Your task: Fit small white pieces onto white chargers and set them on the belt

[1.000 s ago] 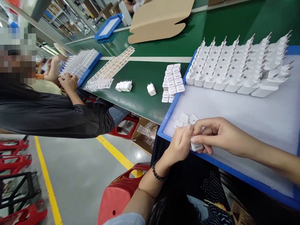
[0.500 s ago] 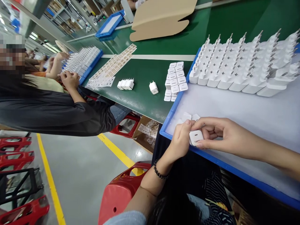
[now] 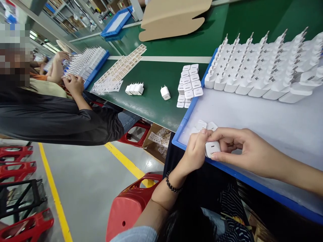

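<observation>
Between my two hands is a white charger [image 3: 212, 148], its face with a small port slot turned up toward me. My left hand [image 3: 195, 151], with a dark bead bracelet on the wrist, is closed around its left side. My right hand [image 3: 239, 148] pinches it from the right with thumb and fingers. Both hands are over the near left edge of a blue-rimmed tray [image 3: 188, 117]. Just behind my fingers lie a few small white pieces [image 3: 201, 125]. Rows of white plug chargers [image 3: 252, 70] stand prongs up in the tray's far part.
Left of the tray, a block of white chargers [image 3: 188, 80] lies on the green table [image 3: 156, 111], with a single charger [image 3: 165, 93] and a short row [image 3: 134, 88] farther left. Beyond are sticker sheets [image 3: 121, 65] and cardboard [image 3: 174, 20]. A co-worker's arm [image 3: 75, 85] is at left; a red stool [image 3: 128, 211] stands below.
My hands keep the same hold on the charger. The view has shifted slightly; the co-worker's hands at left have moved a little.
</observation>
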`<state>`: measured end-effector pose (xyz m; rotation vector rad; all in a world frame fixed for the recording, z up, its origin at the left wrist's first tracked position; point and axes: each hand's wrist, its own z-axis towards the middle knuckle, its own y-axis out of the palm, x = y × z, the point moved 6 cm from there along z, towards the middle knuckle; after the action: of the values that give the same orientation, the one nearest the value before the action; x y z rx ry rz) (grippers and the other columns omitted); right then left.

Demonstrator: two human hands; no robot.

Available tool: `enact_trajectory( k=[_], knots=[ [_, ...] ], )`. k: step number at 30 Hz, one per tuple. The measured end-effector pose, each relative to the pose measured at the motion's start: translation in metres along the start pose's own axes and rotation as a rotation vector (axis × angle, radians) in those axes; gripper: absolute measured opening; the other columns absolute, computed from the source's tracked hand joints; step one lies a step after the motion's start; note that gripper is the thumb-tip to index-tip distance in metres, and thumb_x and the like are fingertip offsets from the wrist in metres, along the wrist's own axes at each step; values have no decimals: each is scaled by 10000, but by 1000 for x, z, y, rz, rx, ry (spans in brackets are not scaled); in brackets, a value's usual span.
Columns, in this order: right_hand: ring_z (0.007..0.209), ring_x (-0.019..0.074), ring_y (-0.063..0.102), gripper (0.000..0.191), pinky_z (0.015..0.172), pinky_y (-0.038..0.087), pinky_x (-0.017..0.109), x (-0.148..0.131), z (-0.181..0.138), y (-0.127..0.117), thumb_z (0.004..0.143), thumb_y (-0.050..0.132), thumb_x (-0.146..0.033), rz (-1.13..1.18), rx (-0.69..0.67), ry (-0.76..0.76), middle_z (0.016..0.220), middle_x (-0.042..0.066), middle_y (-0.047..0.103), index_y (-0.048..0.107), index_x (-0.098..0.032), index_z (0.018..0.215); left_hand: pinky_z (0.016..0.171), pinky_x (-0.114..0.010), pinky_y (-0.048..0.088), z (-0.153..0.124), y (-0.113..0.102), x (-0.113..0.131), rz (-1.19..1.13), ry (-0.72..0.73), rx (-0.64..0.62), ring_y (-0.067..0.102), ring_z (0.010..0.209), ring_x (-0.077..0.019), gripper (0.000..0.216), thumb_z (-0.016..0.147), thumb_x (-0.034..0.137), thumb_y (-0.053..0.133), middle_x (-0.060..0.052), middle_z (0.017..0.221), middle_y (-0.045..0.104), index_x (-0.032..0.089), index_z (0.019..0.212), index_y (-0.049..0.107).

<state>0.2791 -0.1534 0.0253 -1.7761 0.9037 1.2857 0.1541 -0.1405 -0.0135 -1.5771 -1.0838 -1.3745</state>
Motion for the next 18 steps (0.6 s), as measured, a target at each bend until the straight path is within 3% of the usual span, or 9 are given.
enact_trajectory(
  k=[9,18],
  knots=[
    [555,122,462,144,549,376,273,-2,-2,0,849,719,-303,-7,61,-21,592,-63,482,732,-246,980,651,-306,438,0,1,-1,-44,9,49,513,634,-142,612,1069,592,361,-8,642,591,179,682,593],
    [543,117,404,67,541,332,279,2,-1,-1,807,719,-282,6,54,23,553,-70,433,680,-232,828,698,-324,454,-4,0,-1,113,42,87,535,692,-169,599,1063,610,350,-13,655,579,207,655,522]
  ],
)
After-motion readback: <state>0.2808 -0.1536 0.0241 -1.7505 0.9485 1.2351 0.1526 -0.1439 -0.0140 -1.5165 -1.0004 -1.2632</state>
